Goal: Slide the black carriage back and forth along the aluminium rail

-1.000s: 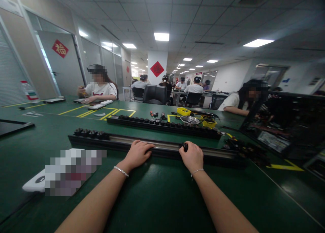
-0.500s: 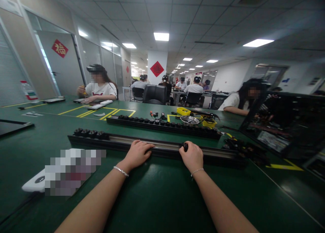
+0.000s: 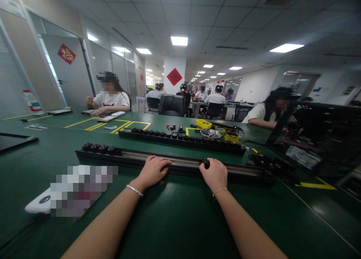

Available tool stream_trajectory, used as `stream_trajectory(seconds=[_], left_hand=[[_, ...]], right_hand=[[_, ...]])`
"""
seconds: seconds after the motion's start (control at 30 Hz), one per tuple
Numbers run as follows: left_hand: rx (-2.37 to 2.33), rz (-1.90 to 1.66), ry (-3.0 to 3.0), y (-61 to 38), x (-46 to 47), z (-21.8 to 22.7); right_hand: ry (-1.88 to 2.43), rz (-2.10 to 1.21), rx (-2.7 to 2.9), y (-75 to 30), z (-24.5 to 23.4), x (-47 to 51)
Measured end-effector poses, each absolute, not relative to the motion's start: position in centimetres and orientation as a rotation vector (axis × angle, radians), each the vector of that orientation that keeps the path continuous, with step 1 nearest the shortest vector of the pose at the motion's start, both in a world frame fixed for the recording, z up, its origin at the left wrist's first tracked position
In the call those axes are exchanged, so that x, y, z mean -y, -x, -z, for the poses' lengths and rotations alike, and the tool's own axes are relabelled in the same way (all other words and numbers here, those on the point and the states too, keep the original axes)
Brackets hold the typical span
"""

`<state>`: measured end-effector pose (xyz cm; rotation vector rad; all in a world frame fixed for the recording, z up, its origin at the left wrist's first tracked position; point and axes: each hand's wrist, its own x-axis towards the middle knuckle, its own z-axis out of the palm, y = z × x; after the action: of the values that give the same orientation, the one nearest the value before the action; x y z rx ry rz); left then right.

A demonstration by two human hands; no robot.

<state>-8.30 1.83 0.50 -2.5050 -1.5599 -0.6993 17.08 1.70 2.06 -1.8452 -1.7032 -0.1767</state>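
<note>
A long black rail [image 3: 180, 162] with a pale channel lies across the table before me. My left hand [image 3: 153, 170] grips its near edge around the middle, fingers over the channel and thumb on the near side. Further right, my right hand [image 3: 214, 172] is closed on a small round black part [image 3: 206, 163] at the channel; the fingers hide most of it. Several similar black parts [image 3: 103, 149] sit in the rail's left end. Behind lies a second black rail [image 3: 183, 140], filled with a row of such parts.
A white device [image 3: 38, 204], partly blurred out, lies at front left with a cable. Loose black parts [image 3: 270, 166] are heaped at right, near a dark panel [image 3: 318, 138]. A metal dish [image 3: 210, 133] and yellow bin [image 3: 203, 124] stand behind. Co-workers sit left and right.
The back of my right hand has shifted very slightly to the right, with the black part still in its fingers. My left hand and both rails look unmoved.
</note>
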Motion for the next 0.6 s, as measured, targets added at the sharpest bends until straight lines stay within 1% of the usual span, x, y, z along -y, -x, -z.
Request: stream_trajectory(seconds=[0.6], left_hand=[[1.576, 0.702, 2.520, 8.31, -1.67, -0.74]], right_hand=[[1.852, 0.144, 1.707, -17.29, -2.20, -1.91]])
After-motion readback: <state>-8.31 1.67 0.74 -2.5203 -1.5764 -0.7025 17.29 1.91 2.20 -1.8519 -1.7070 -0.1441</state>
